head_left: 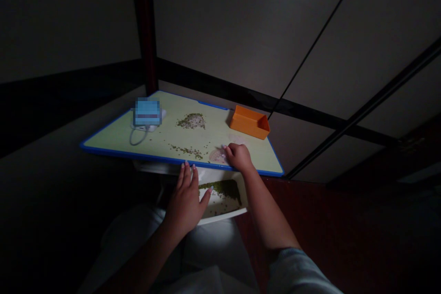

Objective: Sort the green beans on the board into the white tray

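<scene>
A pale green rectangular board (165, 134) with a blue plastic rim carried a mound of dark green flakes (191, 121), a thinner scatter of flakes (186, 150), an open orange plastic tray (250, 122), a pale round slice (217, 156), and a blurred blue-and-white object (147, 112) with a looped grey cord (138, 137).

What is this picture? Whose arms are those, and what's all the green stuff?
There's no machine here, just a person's two bare hands. A camera on the person's head took this picture, looking down, so you see what they see. Their right hand rests on a chopping board with a blue rim, beside a pale round slice. Their left hand is over a white dish holding a green heap. The board also has two scatters of small green bits, an orange box and a blurred blue thing with a cord. Neither hand seems to be holding anything.
</scene>
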`<state>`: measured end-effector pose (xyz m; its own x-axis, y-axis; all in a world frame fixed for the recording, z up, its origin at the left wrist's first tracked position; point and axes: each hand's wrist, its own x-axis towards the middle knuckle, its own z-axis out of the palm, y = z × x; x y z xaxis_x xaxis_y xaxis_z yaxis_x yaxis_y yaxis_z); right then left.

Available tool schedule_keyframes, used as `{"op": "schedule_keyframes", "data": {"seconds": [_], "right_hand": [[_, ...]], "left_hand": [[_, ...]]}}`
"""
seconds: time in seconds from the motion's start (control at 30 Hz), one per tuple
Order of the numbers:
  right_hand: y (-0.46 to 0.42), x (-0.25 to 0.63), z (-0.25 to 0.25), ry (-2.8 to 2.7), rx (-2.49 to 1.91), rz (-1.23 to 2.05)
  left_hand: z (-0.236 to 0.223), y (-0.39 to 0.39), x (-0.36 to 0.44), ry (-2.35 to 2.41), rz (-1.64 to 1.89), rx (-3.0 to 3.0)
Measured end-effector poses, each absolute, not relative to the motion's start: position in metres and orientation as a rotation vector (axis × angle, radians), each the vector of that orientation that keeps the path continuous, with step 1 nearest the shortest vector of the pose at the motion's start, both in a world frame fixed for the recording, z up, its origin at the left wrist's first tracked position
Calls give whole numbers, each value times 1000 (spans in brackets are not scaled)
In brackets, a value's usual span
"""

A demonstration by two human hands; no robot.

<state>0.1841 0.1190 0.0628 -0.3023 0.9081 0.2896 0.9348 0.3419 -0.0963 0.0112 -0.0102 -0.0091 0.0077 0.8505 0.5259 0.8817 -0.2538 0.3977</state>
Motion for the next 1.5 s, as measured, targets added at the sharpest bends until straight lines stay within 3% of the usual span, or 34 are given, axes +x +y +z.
{"op": "schedule_keyframes", "data": {"seconds": [0.5, 0.93, 1.5], "right_hand": [[120, 182, 62, -2354, -1505, 26], [114, 160, 63, -2270, -1743, -228], [119, 166, 66, -2176, -1997, -275]], "left_hand": [[-10, -11, 11, -1902, -1131, -2193], [-8, -11, 11, -1908, -1072, -2203], [-12, -10, 11, -1907, -1137, -2184]]}}
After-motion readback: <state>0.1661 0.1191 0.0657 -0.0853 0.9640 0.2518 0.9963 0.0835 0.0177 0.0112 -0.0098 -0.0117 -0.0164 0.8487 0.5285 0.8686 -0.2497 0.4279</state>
